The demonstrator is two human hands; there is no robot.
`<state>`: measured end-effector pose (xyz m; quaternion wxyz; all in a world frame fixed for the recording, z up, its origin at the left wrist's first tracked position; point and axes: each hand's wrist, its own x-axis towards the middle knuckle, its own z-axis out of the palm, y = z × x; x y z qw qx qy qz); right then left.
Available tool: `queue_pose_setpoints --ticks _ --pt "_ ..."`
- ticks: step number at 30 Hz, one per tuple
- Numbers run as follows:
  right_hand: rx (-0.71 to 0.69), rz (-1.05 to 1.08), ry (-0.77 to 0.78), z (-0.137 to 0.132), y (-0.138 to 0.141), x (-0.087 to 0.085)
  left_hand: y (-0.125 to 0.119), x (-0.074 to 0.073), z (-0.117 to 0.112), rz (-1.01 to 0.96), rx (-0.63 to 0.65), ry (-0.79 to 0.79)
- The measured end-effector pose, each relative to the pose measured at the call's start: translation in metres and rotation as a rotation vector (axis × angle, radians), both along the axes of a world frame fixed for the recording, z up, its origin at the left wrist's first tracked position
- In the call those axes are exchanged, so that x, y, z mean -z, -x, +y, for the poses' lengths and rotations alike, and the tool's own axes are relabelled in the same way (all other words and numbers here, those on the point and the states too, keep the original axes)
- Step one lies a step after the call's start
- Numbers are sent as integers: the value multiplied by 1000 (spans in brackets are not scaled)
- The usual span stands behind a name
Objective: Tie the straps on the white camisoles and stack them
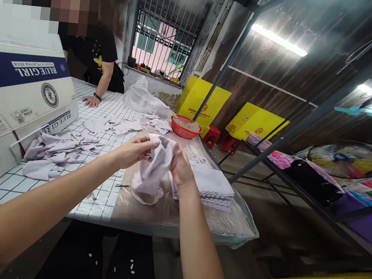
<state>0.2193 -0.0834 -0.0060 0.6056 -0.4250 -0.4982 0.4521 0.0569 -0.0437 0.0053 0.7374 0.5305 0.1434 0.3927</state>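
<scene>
A pale lilac piece of fabric (pixel 155 167) hangs between my two hands above the near part of the table. My left hand (pixel 134 150) pinches its upper left edge, thumb on top. On the other side, my right hand (pixel 181 165) grips the cloth's right edge with curled fingers, partly hidden by the fabric. Just right of my right hand lies a neat stack of pale fabric pieces (pixel 212 186) with wavy edges. To the left, a loose heap of similar fabric (pixel 63 149) rests on the checked tablecloth (pixel 101 199).
A large white carton (pixel 22 93) stands at the table's left. Across the table, a person (pixel 98 61) leans one hand on it. A red basket (pixel 186 127) sits at the far edge, near a clear plastic bag (pixel 147 98). A metal post (pixel 225 68) and rack stand right.
</scene>
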Motion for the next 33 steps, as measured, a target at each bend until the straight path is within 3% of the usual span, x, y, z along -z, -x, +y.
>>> queue_pose_setpoints --ticks 4,9,12,15,19,22,27,30,33 --pt "145 -238 -65 -5 20 34 -12 -9 -1 -82 -193 33" --pt "570 -633 -120 12 7 66 -10 -14 -7 -90 -398 50" --pt "740 -651 -103 10 -5 79 -6 -16 -5 -127 -520 72" --pt "789 -567 -107 -3 8 89 -10 -12 -5 -120 -642 144" --pt "688 -510 -191 -3 49 96 -28 -2 -16 -111 -691 312" --pt "607 -391 -190 11 62 98 -32 2 -23 -139 -653 367" --pt "186 -142 65 9 32 99 -8 -7 -7 -108 -631 331" --pt "-47 97 82 -5 7 94 12 -9 7 -62 -703 364" --pt "-84 264 73 -12 -10 84 32 3 11 5 -668 364"
